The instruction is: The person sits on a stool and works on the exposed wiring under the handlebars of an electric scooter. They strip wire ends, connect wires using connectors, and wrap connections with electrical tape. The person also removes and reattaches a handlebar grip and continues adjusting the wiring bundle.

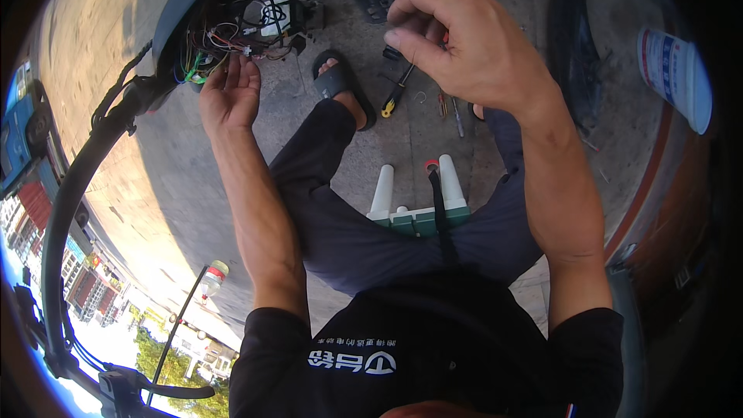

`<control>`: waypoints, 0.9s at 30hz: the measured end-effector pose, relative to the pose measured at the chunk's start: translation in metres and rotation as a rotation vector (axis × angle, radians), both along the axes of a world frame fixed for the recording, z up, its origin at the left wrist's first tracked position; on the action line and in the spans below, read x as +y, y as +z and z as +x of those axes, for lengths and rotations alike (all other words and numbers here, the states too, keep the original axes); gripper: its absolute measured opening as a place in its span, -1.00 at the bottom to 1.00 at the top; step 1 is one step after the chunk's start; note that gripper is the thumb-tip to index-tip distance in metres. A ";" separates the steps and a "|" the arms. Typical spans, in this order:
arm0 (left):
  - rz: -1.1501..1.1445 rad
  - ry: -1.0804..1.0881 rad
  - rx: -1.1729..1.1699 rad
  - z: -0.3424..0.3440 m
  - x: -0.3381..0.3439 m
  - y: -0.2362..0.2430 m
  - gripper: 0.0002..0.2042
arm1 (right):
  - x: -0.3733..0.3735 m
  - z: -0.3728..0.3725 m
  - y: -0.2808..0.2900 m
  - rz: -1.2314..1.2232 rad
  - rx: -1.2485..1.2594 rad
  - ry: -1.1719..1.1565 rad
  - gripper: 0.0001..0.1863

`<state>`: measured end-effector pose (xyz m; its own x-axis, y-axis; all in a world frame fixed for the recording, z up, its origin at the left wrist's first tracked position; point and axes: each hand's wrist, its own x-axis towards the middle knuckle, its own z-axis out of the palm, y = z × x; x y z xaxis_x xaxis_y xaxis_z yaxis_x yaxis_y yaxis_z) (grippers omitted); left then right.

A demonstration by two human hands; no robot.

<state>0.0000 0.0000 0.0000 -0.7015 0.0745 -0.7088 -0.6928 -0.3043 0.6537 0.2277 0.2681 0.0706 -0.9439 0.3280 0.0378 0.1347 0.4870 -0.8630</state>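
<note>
by wires (220, 37) at ten o'clock, left hand (231, 99) unclenched. at one, right hand (464, 42) curled; cannot tell its grasp.

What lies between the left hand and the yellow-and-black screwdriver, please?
In the head view, a foot in a dark sandal lies between the left hand and the yellow-and-black screwdriver.
</note>
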 end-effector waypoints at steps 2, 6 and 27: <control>0.028 0.016 -0.001 0.001 0.002 0.008 -0.64 | 0.000 -0.001 -0.002 0.025 0.003 0.005 -0.78; 0.056 0.056 -0.017 0.000 0.004 0.015 -0.65 | -0.004 -0.003 -0.009 0.018 0.025 0.033 -0.77; 0.082 0.048 0.059 -0.014 -0.019 0.032 -0.66 | -0.017 -0.016 -0.010 0.046 -0.072 0.116 -0.76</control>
